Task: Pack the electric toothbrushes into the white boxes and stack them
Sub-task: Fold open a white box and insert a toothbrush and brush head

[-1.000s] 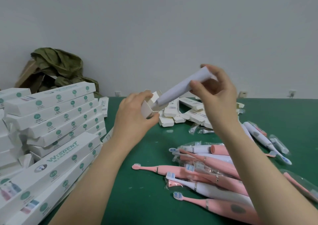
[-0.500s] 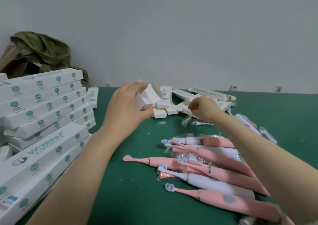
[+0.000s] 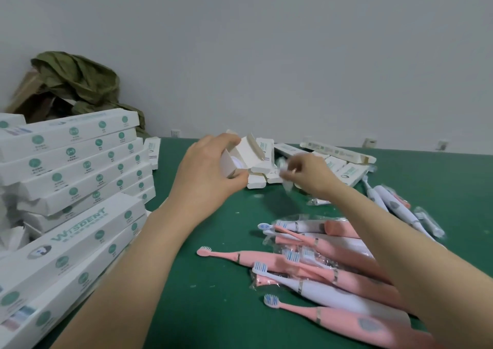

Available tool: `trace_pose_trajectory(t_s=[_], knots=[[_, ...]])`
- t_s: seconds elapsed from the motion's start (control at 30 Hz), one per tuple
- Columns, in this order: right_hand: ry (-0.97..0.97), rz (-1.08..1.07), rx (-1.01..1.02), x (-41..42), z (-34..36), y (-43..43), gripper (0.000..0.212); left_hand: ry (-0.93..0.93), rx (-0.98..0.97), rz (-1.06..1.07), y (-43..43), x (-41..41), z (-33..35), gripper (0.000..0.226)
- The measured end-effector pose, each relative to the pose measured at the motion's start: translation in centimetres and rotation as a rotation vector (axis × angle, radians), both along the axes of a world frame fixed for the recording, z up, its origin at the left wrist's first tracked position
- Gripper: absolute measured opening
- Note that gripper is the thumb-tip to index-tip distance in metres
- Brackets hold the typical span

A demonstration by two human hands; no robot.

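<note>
My left hand (image 3: 210, 169) grips a white box (image 3: 246, 153) by its open end, flaps spread, with something white showing inside. My right hand (image 3: 309, 173) is just right of it, over the pile of small white boxes (image 3: 344, 167), pinching a small clear plastic packet (image 3: 285, 172) that is blurred. Several pink and white electric toothbrushes (image 3: 314, 263) lie in a heap on the green table (image 3: 213, 295) under my right forearm. A stack of packed white boxes with green dots (image 3: 74, 161) stands at the left.
More white toothbrushes (image 3: 389, 204) and clear wrappers lie at the right. An olive-green cloth over a cardboard carton (image 3: 77, 87) sits behind the box stack against the grey wall. Wall sockets line the table's far edge.
My right hand has come down from holding the white toothbrush at the box's mouth to the pile of small boxes and picked up a clear packet. The left hand still holds the box.
</note>
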State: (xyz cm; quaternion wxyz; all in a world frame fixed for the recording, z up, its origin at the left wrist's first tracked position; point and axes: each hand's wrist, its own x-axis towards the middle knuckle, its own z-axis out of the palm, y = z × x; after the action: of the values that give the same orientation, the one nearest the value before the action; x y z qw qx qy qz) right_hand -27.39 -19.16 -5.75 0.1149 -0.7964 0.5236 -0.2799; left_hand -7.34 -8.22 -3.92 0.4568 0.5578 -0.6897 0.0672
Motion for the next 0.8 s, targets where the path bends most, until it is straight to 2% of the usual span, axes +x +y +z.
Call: trace_pose_trajectory(t_s=[0.07,0.13,0.2,0.27,0.33,0.43,0.57,0.6,0.7,0.8], knots=[[-0.583,0.043,0.041,1.0,2.4,2.7,0.013,0.008,0.010,-0.004,0.1,-0.2,-0.1,0.049],[-1.124,0.190,0.112,1.8,4.5,5.5,0.003,0.016,0.027,-0.008,0.2,-0.3,-0.2,0.050],[-1.324,0.370,0.116,2.8,5.8,8.1,0.006,0.002,0.036,-0.013,0.3,-0.4,-0.1,0.050],[-1.331,0.465,0.152,4.0,6.1,9.9,0.010,-0.009,0.032,-0.023,0.4,-0.5,0.0,0.049],[-1.240,0.481,0.226,5.0,5.9,10.8,0.020,0.008,0.031,-0.032,0.5,-0.6,0.1,0.049],[-1.108,0.403,0.202,5.4,5.1,10.9,0.025,0.023,0.040,-0.045,0.6,-0.6,0.2,0.050],[-1.180,0.294,0.166,4.9,4.3,10.0,0.019,-0.011,0.056,-0.058,0.5,-0.9,0.1,0.050],[-1.132,0.291,0.161,4.7,4.2,9.8,0.022,-0.018,0.065,-0.060,0.5,-1.0,0.0,0.050],[-0.781,0.273,0.036,4.0,4.0,9.2,0.031,-0.023,0.066,-0.054,0.4,-1.0,-0.1,0.050],[-0.531,0.227,0.019,3.3,4.4,9.0,0.021,-0.021,0.066,-0.062,0.4,-1.0,-0.2,0.047]])
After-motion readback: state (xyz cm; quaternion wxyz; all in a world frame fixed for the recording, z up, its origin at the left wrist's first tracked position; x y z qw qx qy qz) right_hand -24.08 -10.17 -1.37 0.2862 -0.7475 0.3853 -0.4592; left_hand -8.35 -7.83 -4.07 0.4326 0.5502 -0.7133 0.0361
